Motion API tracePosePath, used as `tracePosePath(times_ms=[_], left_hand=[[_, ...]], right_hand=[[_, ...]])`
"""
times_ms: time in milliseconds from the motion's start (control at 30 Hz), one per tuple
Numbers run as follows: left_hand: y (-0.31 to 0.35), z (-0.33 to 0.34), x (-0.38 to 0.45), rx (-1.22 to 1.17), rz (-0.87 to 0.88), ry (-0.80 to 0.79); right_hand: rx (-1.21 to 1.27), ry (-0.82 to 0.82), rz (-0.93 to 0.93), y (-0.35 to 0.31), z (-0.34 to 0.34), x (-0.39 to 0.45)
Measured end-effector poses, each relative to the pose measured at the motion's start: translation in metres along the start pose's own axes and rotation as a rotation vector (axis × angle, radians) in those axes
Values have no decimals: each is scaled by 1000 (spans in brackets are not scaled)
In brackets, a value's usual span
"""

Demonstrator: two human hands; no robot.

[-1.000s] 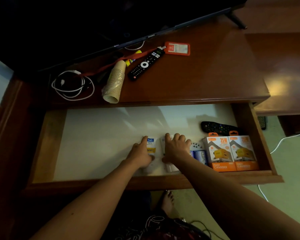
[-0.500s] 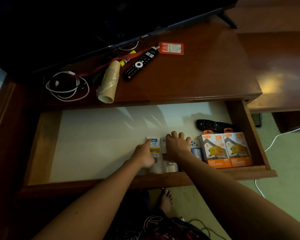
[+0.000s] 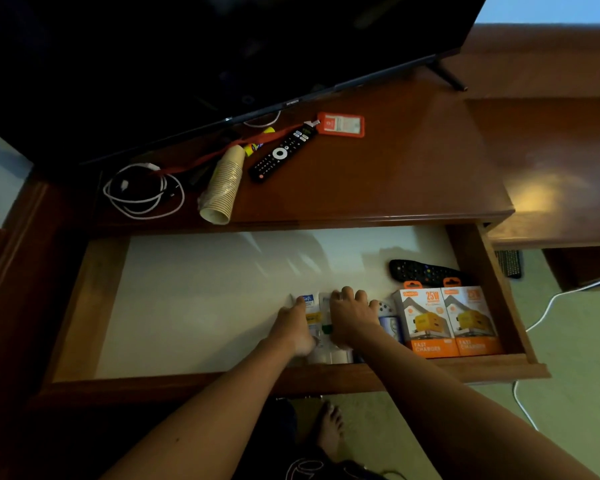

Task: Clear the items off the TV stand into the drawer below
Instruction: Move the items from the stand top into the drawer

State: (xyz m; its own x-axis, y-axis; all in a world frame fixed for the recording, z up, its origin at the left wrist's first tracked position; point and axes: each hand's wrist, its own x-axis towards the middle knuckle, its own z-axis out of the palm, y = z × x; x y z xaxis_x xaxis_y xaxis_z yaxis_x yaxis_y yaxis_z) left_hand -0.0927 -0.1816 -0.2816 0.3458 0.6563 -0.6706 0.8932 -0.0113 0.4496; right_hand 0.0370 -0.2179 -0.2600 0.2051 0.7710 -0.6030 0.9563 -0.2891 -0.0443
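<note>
The wooden drawer (image 3: 153, 382) stands pulled out, lined in white. My left hand (image 3: 293, 329) is curled on a white Safi tube (image 3: 309, 303) near the drawer's front wall. My right hand (image 3: 352, 317) lies right beside it, fingers bent over a second white tube (image 3: 338, 357). On the TV stand (image 3: 395, 174) above lie a coiled white cable (image 3: 142, 197), a stack of paper cups (image 3: 222, 185), a black remote (image 3: 280, 153), a small yellow item (image 3: 257, 146) and an orange card holder (image 3: 342, 124) on a red lanyard.
Inside the drawer at the right sit two orange charger boxes (image 3: 447, 322), a dark remote (image 3: 426, 271) behind them and a small blue-and-white item (image 3: 388, 323). The TV (image 3: 222, 46) overhangs the stand's back. A white cord (image 3: 534, 323) and my foot (image 3: 329, 431) are on the floor.
Both hands stay on the two tubes at the drawer's front, shifted only slightly. The view has moved a little.
</note>
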Motion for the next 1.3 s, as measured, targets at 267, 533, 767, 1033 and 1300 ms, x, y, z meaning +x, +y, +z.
tracePosePath(times_ms=[267,533,767,1033,1300], left_hand=[[5,-13,-13,58,17,-38],[11,-54,-40,104,113,133],[35,-151,-44,58,249,560],[27,-236,0,204,161,779],[2,-243,30,210,98,723]], right_hand=[[40,30,-22,5,-2,-12],[138,260,-97,-6,-38,-24],[282,516,-173,-37,-123,1],[383,490,-93,-73,-196,62],[310,456,-166,-101,-217,114]])
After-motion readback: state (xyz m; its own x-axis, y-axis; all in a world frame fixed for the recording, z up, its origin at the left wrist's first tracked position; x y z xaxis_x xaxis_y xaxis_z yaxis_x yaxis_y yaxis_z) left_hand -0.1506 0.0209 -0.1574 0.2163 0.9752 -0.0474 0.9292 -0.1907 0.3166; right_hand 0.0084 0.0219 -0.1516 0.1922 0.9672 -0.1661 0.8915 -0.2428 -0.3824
